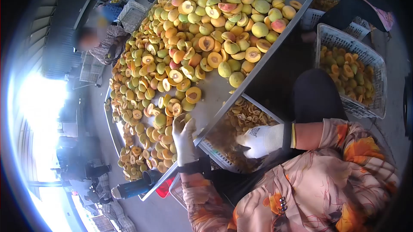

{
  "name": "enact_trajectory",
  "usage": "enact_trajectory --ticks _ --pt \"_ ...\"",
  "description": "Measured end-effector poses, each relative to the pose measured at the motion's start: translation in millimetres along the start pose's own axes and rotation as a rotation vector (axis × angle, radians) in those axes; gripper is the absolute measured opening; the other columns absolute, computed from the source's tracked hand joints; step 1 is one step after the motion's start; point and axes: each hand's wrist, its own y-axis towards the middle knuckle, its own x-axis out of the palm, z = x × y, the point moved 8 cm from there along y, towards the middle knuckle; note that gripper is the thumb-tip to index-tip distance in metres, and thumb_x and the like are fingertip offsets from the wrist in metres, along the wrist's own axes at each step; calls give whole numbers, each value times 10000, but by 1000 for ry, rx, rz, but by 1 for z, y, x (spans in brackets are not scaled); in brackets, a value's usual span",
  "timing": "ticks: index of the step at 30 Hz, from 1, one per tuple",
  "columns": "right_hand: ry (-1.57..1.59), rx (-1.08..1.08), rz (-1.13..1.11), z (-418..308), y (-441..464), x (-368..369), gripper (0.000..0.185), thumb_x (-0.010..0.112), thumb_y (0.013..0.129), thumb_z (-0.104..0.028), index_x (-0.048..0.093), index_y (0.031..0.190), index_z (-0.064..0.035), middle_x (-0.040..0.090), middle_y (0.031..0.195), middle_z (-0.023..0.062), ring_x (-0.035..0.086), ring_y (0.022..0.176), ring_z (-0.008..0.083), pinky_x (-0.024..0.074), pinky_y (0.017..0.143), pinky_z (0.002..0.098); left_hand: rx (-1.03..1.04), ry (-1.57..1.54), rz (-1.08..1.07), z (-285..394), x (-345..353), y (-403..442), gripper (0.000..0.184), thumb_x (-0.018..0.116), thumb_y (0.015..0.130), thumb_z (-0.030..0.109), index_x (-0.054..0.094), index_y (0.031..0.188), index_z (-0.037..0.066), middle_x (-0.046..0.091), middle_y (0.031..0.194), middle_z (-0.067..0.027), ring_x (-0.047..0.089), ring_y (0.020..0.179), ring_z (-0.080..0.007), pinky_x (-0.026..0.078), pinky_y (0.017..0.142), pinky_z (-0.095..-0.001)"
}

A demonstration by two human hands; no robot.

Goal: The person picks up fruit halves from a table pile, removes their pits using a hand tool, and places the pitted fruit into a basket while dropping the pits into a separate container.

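Note:
My left hand (pixel 184 139), in a white glove, is at the near edge of the metal table (pixel 211 107). Its fingers are bent around a yellow-green peach half (pixel 185 117), partly hidden by the glove. My right hand (pixel 259 141), also gloved in white, is over a crate (pixel 219 156) of brownish peach stones or scraps (pixel 247 118) below the table edge. Its fingers look closed, with a small dark thing by the fingertips. Motion blur hides what that is. Many peaches (pixel 176 76), whole and halved, are heaped on the table beyond my left hand.
A grey crate (pixel 374 68) of peach pieces stands on the floor at the right. A raised metal rim (pixel 275 47) runs along the table. A dark blue cylinder (pixel 131 189) is by the table corner. Other people (pixel 105 43) are beyond the table.

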Motion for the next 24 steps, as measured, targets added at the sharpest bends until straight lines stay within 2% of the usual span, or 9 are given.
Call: enact_trajectory --ticks 1,3,5,6,9,15,16,20,24 --pt "76 21 106 -7 -1 -15 275 638 878 -219 574 1020 7 687 906 271 689 887 449 522 753 520 -58 -290 -14 20 7 -26 430 711 912 173 579 1283 0 661 1140 -117 674 1017 -224 563 782 -333" --pt "162 -1 262 -22 -2 -34 261 657 881 -208 552 997 0 675 822 255 686 792 451 515 685 512 20 -480 -68 32 15 -60 528 634 971 313 528 1398 22 646 1228 -150 660 1107 -288 572 839 -368" --pt "181 -68 363 -36 -5 -43 262 674 880 -200 553 1011 -8 670 759 230 681 712 439 511 637 497 -35 -737 -103 46 32 -91 557 594 996 330 494 1446 18 638 1269 -181 650 1124 -305 569 870 -383" --pt "128 -176 465 -50 -8 -46 250 679 903 -189 548 1023 -13 656 704 210 661 629 422 491 581 486 -22 -751 -112 51 38 -103 562 578 1004 339 487 1451 10 638 1269 -191 649 1124 -305 565 878 -388" --pt "168 -303 536 -73 -20 -53 246 670 928 -197 539 1025 -13 657 721 224 663 641 421 484 579 494 18 -772 -134 65 57 -134 580 540 1024 367 475 1458 -12 639 1259 -218 647 1121 -304 557 897 -397" --pt "109 -258 590 -71 -34 -30 264 646 946 -219 528 1054 -10 641 712 231 652 634 426 482 571 508 218 -568 12 94 83 -172 673 487 1048 512 507 1403 -60 660 1177 -195 645 1068 -250 543 855 -349" --pt "100 -264 606 -68 -34 -22 265 642 946 -222 528 1055 -10 639 711 233 652 637 429 483 572 512 263 -424 102 98 82 -177 687 506 1044 542 537 1349 -74 676 1099 -165 650 985 -217 535 821 -329" --pt "115 -287 628 -70 -35 -1 275 635 939 -227 533 1076 -12 660 759 241 663 685 453 502 609 525 271 -427 209 100 85 -187 621 578 1031 496 575 1255 -83 692 970 -151 648 846 -193 532 784 -306" --pt "200 -253 548 -77 -39 4 318 642 922 -206 551 1148 -2 693 867 254 682 782 467 530 694 521 298 -402 233 94 78 -187 565 571 1044 459 589 1210 -80 694 952 -172 670 804 -220 559 734 -329"
